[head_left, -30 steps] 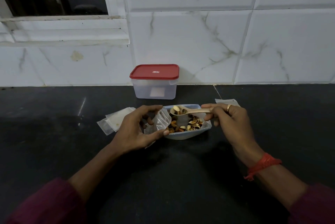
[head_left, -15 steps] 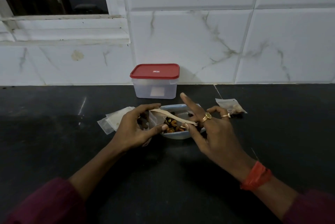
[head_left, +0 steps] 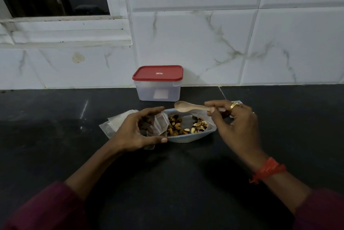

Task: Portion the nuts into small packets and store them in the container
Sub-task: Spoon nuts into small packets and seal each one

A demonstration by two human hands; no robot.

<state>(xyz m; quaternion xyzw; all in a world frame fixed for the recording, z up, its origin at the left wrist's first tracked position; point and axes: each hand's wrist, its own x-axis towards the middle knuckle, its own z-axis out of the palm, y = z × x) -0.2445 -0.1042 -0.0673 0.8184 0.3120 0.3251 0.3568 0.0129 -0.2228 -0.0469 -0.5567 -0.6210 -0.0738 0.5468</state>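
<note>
The dish, a shallow pale-blue one, sits on the dark bench midway between the two hands. Mixed nuts are heaped in its left part and open shells lie to the right. The left hand grips a small clear packet at the dish's left end, thumb on the near side and fingers curled over the far side, with the packet's mouth facing the nuts. The right hand pinches the handle of a wooden spoon between thumb and fingertips. The spoon lies level over the dish's far rim, its bowl pointing left and apparently empty.

Just left of the left hand and partly hidden behind it, a loose stack of empty packets lies flat on the bench. Beyond the right hand's knuckles shows a sliver of another packet; the hand covers most of it, so I cannot tell what it holds. The container, translucent with its red lid on, stands at the far edge of the bench against the marbled white wall tiles, directly behind the dish and apart from it. A barred window fills the far left corner. The right hand wears a gold ring, and a red thread circles that wrist.
</note>
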